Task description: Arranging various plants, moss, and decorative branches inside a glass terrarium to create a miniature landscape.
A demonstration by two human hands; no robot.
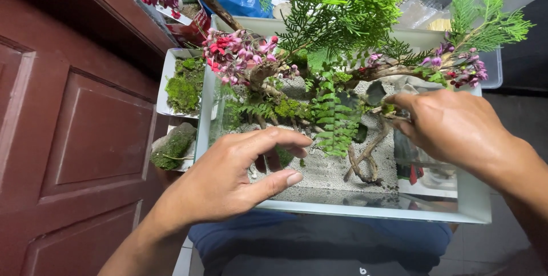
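Glass tank beside wooden door, left hand spread wide, right hand seemingly pinching driftwood

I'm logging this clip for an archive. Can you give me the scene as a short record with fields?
setting: glass tank with pale gravel, beside a red door
left hand: open, over the gravel
right hand: pinching a twig
in tank: driftwood, fern, pink flowers
beside tank: moss trays
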